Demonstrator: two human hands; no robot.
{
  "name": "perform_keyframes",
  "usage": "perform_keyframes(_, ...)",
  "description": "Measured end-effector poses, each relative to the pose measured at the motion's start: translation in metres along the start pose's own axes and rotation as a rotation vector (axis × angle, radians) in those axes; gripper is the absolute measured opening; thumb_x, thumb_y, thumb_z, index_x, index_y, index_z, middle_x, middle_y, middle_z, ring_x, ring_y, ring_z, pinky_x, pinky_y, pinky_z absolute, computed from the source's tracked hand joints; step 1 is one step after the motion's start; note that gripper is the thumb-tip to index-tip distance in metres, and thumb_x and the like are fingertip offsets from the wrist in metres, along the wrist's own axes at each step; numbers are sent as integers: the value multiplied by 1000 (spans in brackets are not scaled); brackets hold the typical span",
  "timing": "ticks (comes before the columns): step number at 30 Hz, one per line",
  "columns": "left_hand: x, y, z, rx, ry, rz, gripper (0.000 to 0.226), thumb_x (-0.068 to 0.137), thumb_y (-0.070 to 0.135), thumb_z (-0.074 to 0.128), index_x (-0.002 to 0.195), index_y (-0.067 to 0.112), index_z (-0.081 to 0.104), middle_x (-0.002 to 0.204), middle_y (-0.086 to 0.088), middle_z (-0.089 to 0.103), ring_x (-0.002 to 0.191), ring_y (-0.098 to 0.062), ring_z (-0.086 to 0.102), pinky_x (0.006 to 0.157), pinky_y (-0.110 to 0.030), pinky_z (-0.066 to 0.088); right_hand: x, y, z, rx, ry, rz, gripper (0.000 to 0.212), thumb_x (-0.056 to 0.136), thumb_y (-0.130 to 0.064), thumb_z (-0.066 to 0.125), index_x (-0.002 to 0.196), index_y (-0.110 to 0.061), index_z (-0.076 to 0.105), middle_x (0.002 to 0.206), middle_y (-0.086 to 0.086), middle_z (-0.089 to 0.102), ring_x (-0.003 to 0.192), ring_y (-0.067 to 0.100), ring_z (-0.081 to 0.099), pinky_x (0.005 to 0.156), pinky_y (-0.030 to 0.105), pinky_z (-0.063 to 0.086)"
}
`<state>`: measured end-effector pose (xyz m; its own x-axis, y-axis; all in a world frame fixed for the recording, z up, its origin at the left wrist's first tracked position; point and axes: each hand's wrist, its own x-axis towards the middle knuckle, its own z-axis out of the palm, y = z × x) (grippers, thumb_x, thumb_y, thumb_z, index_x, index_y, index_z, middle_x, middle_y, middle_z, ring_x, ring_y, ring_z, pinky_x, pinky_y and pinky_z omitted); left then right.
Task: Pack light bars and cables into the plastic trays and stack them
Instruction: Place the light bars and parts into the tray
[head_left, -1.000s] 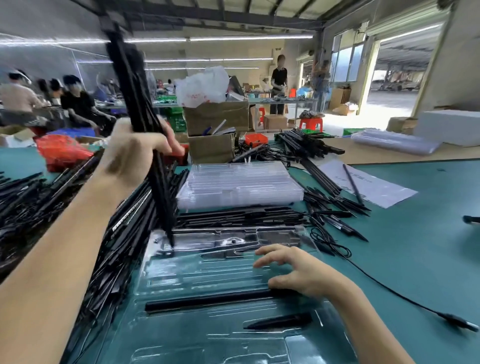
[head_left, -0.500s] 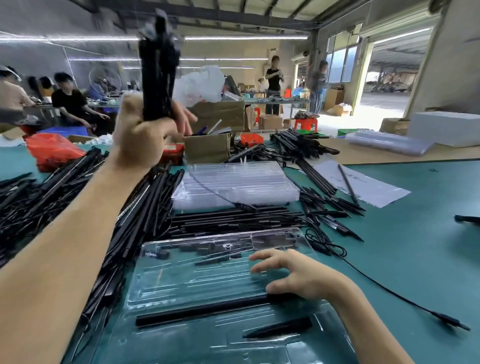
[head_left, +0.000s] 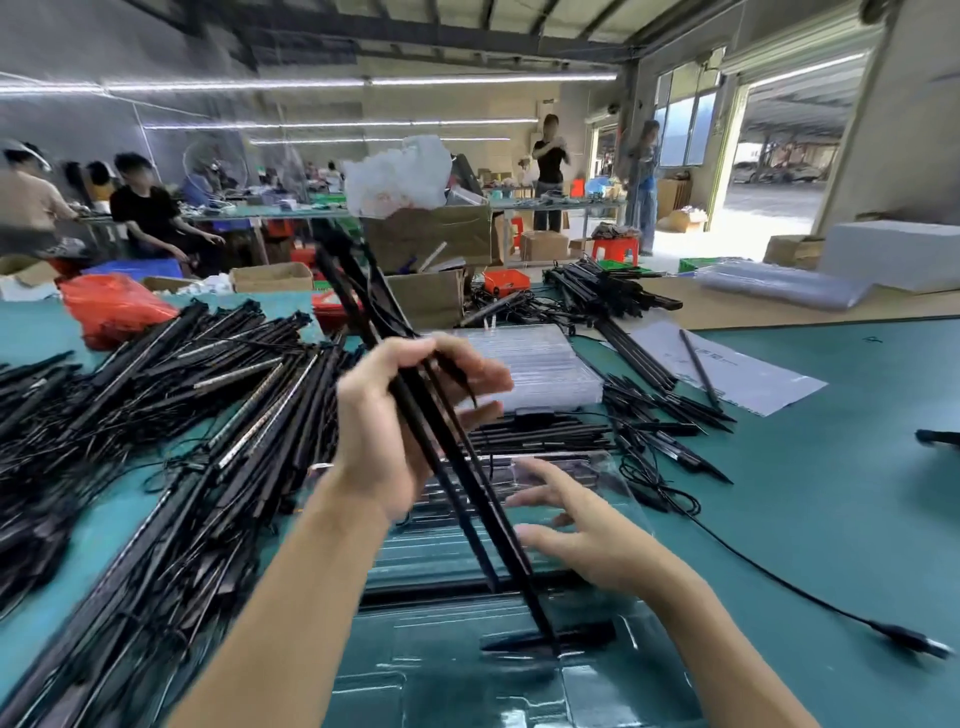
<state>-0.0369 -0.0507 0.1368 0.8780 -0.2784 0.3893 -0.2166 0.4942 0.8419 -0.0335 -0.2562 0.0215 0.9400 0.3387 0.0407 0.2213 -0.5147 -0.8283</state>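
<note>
Light bars (head_left: 415, 410), several gripped loosely by left hand (head_left: 387, 431), slant toward five o'clock over tray (head_left: 597, 691); right hand (head_left: 587, 540), fingers spread, may miss a slipping bar.

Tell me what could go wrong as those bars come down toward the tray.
The left hand grips several light bars in one loose bundle, so one could slip out or land across the wrong slot. Their lower ends are close to the right hand, spread over the clear tray, and might jab it or shove the light tray.
</note>
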Motion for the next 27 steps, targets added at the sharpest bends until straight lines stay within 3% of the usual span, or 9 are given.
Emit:
perform_keyframes(3, -14, -25, 6, -152, 29, -74, 37, 81, 38, 54, 88, 11, 77, 105, -21, 74, 101, -33, 71, 76, -39, 59, -1, -4, 2, 17, 35, -92, 79, 80, -59, 66, 142, -70, 19, 125, -22, 63, 120, -2, 57, 104, 36, 45)
perform_keyframes(7, -22, -50, 9, 11, 169, -166, 52, 86, 53, 50, 99, 11, 78, 105, -12, 71, 90, -24, 67, 75, -36, 55, 1, -9, 6, 26, 33, -189, 87, 75, -49, 83, 147, -54, 36, 127, -1, 63, 117, 13, 58, 99, 42, 47)
perform_keyframes(9, -25, -59, 8, 209, 226, -191, 59, 88, 62, 42, 97, 17, 79, 91, -3, 67, 87, -21, 65, 85, -42, 53, 1, -13, 6, 118, 13, -234, 56, 82, -44, 79, 134, -45, 58, 107, 11, 70, 87, 18, 62, 76, 35, 50)
perform_keyframes(11, -29, -61, 5, 319, 264, -194, 63, 86, 68, 38, 93, 21, 79, 72, 5, 62, 75, -13, 64, 81, -39, 50, 0, -15, 3, 198, 77, -254, 15, 95, -31, 68, 108, -27, 75, 75, 10, 67, 62, 15, 52, 56, 29, 41)
perform_keyframes(13, -34, -61, -3, 378, 347, -191, 59, 86, 68, 41, 89, 22, 79, 62, 7, 59, 63, -10, 63, 71, -33, 49, -2, -14, -3, 258, 197, -223, 18, 102, -19, 58, 95, -15, 74, 62, 7, 63, 50, 14, 52, 46, 22, 39)
perform_keyframes(18, -52, -58, -32, 243, 455, -152, 29, 94, 49, 55, 95, 28, 76, 65, 4, 63, 54, -12, 60, 47, -27, 49, -5, -18, -13, 423, 323, -245, 13, 101, -8, 55, 97, -5, 67, 95, 11, 76, 66, 27, 70, 46, 28, 50)
perform_keyframes(22, -64, -64, -44, 151, 429, -186, 35, 81, 40, 72, 111, 21, 71, 85, -11, 71, 63, -23, 66, 50, -35, 54, -4, -12, -5, 359, 118, -139, 18, 100, -20, 60, 115, -27, 66, 69, 8, 69, 50, 18, 54, 43, 27, 39)
perform_keyframes(24, -67, -67, -46, 119, 410, -205, 41, 80, 39, 66, 115, 17, 68, 94, -18, 73, 65, -26, 69, 52, -36, 57, -5, -13, 2, 243, -62, -97, 22, 100, -26, 60, 118, -36, 68, 63, 4, 63, 50, 19, 52, 45, 26, 38)
perform_keyframes(27, -70, -68, -51, 43, 384, -199, 47, 89, 46, 51, 117, 12, 67, 99, -21, 73, 68, -28, 70, 55, -35, 58, -8, -19, 3, 229, -178, -78, 20, 101, -24, 57, 112, -21, 73, 73, 7, 72, 64, 20, 66, 60, 29, 49)
